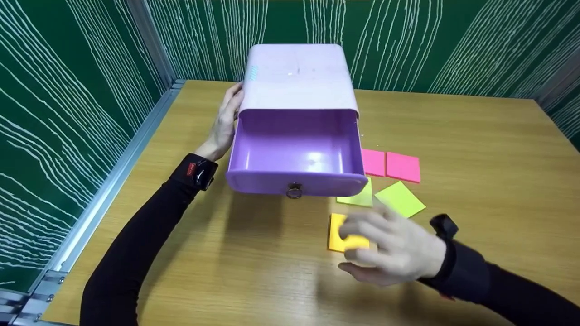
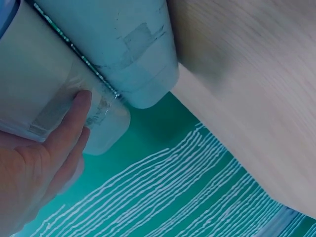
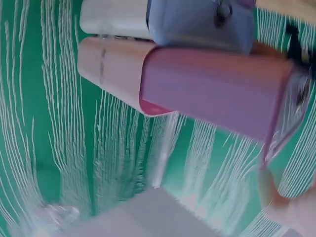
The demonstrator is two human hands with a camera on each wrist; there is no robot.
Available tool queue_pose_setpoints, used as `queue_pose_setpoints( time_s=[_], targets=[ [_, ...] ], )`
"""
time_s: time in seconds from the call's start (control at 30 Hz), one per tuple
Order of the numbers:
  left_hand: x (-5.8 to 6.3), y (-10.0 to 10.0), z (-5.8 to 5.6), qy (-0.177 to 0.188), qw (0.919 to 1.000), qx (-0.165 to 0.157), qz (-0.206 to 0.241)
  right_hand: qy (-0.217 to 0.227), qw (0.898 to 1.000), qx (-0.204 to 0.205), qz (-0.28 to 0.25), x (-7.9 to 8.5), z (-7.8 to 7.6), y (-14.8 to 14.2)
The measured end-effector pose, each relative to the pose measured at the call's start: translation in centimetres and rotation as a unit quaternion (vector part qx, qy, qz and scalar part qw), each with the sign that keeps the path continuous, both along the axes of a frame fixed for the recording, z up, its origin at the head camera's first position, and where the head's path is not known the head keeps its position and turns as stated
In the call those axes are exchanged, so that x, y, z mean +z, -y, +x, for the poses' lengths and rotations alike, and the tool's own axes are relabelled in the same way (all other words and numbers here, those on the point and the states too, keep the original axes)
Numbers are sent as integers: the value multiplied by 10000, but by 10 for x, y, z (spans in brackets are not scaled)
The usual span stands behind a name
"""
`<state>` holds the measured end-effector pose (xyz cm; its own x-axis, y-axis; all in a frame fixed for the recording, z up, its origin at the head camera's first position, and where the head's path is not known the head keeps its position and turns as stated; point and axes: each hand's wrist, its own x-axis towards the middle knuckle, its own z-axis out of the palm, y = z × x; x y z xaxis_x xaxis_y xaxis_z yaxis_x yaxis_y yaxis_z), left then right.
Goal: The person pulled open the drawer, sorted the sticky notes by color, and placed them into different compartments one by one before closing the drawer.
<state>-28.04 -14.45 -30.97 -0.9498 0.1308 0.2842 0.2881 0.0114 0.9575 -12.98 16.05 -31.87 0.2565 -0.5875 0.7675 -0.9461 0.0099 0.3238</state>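
A pale pink drawer unit (image 1: 297, 77) stands mid-table, its upper purple drawer (image 1: 294, 158) pulled out and a metal ring on the front. My left hand (image 1: 226, 117) rests on the unit's left side, an extended finger (image 2: 79, 108) against its wall. Below that open drawer, a lower drawer (image 3: 192, 24) sits closed in the right wrist view. My right hand (image 1: 389, 244), blurred, hovers over an orange sticky-note pad (image 1: 336, 231) with its fingers loosely bent and nothing visible in them. Its fingertip overlaps the pulled-out drawer's corner in the right wrist view.
Two pink sticky-note pads (image 1: 403, 167) lie right of the unit, one partly behind it. Nearer are two yellow-green pads (image 1: 401, 198), one partly under the drawer's outline. Green panels with white lines (image 1: 281, 22) enclose the wooden table (image 1: 476, 158) at the back and sides.
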Motion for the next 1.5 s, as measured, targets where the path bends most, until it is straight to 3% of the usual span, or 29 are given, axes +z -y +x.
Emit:
queue_pose_setpoints(
  time_s=[0.1, 0.23, 0.43, 0.53, 0.63, 0.83, 1.03, 1.2, 1.33, 1.5],
  targets=[
    [1, 0, 0, -45, 10000, 8, 27, -29, 9987, -14, 505, -18, 3, -9],
    [0, 1, 0, -31, 10000, 6, 82, 729, 9883, -293, 1311, -51, -3, -27],
    [-1, -2, -1, -25, 9999, -44, 107, 1659, 9478, -1591, 2211, -93, -8, -50],
    [-1, -2, 0, -25, 9999, -65, 97, 1946, 9225, -2162, 2538, -102, -9, -58],
    [-2, -2, 1, -31, 9999, -73, 110, 2040, 9119, -2319, 2704, -104, -10, -62],
    [-2, -1, 1, -56, 9999, -30, 85, 2021, 9159, -2214, 2669, -98, -15, -64],
    [-4, -2, 1, -56, 10000, 6, -6, 1641, 9307, -1998, 2587, -91, -20, -66],
    [-4, -3, 1, -68, 10000, 26, 29, 1720, 9252, -1896, 2802, -78, -18, -64],
    [-3, -3, 0, -66, 10000, 14, 31, 1795, 9275, -1770, 2760, -70, -14, -60],
    [-4, -3, 0, -58, 10000, 9, -18, 1622, 9464, -1333, 2456, -54, -9, -54]
  ],
)
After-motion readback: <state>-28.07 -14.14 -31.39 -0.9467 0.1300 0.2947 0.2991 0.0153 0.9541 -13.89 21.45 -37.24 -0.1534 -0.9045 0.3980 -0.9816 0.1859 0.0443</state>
